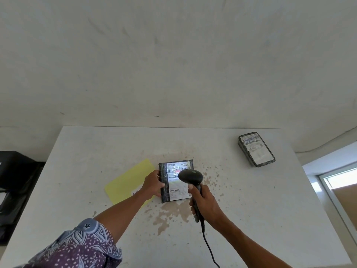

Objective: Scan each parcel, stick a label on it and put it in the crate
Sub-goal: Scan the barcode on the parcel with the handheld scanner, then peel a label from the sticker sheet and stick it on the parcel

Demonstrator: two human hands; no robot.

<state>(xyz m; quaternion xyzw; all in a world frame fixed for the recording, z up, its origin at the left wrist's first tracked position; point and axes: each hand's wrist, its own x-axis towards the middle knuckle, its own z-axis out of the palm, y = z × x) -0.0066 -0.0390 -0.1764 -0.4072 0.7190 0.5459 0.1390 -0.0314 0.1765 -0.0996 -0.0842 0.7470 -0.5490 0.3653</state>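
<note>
While the left hand steadies the dark-wrapped parcel flat on the bench, its grip pinching the parcel's left edge, the right hand has its grip wrapped tight around the handle of the corded scanner, whose head hovers over the printed barcode. A red glow shows on the barcode, so scanning looks to be the step in hand. Next comes a label, probably from the yellow sheet just beside the parcel. A second parcel waits well apart, far right. No crate can be identified for certain.
</note>
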